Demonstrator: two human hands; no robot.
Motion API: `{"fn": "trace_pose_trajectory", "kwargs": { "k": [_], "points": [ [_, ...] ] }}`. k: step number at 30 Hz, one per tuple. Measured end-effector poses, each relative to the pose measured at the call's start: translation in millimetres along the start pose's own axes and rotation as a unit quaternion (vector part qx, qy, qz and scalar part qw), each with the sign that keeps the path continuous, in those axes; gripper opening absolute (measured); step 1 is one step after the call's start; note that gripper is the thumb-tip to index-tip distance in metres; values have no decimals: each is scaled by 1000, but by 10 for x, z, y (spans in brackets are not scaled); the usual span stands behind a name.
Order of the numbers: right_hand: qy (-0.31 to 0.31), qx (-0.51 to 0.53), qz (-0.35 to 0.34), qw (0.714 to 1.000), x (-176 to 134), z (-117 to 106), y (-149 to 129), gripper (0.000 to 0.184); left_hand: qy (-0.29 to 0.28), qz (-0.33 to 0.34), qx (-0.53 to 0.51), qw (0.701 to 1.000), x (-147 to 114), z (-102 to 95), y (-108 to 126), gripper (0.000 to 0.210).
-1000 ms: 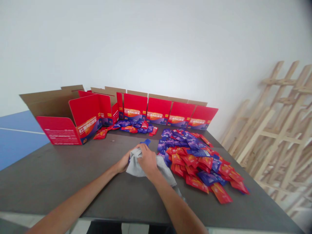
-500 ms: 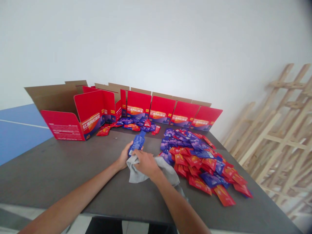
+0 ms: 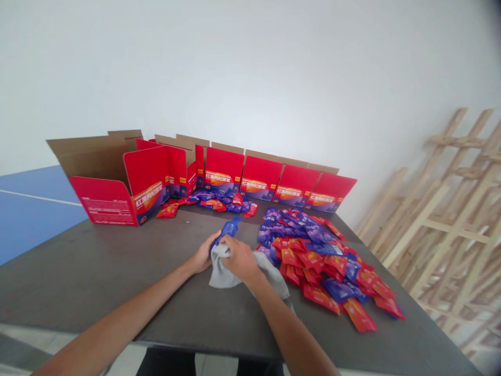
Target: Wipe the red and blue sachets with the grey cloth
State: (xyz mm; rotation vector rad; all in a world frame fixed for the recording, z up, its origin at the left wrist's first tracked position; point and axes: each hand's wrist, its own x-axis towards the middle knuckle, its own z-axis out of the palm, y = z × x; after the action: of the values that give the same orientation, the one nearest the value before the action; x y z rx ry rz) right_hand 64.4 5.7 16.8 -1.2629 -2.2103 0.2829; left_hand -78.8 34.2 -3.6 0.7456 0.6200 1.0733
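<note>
My left hand (image 3: 204, 254) is closed on the lower left side of a blue-purple pouch (image 3: 229, 227), whose narrow end points away from me. In my right hand (image 3: 240, 258) a grey cloth (image 3: 225, 277) is bunched, and the fingers press it against the pouch's near part. The cloth hangs below the hand and spreads to the right under the wrist. Both hands are just above the dark table (image 3: 164, 303). The pouch's lower part is hidden by my fingers and the cloth.
To the right lies a large heap of red and purple pouches (image 3: 309, 250). A smaller pile of pouches (image 3: 219, 200) lies further back. Several open red cartons (image 3: 259, 177) line the back, with a larger open carton (image 3: 109, 201) at left. Wooden racks (image 3: 442, 224) stand at right.
The pouch has tilted slightly and moved a little to the right. My right hand has shifted slightly up and right along it with the cloth. My left hand still grips the pouch.
</note>
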Motion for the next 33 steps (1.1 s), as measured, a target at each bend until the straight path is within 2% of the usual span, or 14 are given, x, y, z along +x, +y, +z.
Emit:
{"fn": "trace_pose_trajectory", "kwargs": {
  "k": [2,5,8,10,14,17,19,21,24,27,30,33],
  "points": [
    [-59,-27,-33,997,-21,40,-69,31,-34,-6,-6,999,11,-22,44,34],
    [-68,-38,-32,996,-30,42,-112,32,-41,-8,1,999,6,-8,87,37],
    [-29,-38,-1,999,-22,19,-95,37,6,14,4,1000,2,16,81,27],
    [3,-30,18,999,-13,9,-69,39,17,15,0,1000,4,18,54,24],
    [102,19,59,993,15,-21,6,37,-1,-10,12,1000,9,24,-6,21],
    [174,61,67,981,42,-69,83,36,-26,3,14,1000,10,52,-7,19],
    [199,80,60,975,51,-97,126,35,-36,12,-1,999,22,61,23,24],
    [206,90,45,973,48,-111,146,36,-18,29,-17,999,51,45,68,30],
    [173,92,6,981,23,-104,118,37,36,69,-31,997,110,-18,137,36],
    [82,66,-42,994,-13,-78,39,39,64,93,-48,992,147,-71,178,31],
    [-16,16,-73,997,-32,-37,-37,41,58,93,-56,992,138,-73,187,27],
    [-37,-24,-43,998,-22,-5,-63,42,28,61,-59,996,101,-48,155,21]
  ]
}}
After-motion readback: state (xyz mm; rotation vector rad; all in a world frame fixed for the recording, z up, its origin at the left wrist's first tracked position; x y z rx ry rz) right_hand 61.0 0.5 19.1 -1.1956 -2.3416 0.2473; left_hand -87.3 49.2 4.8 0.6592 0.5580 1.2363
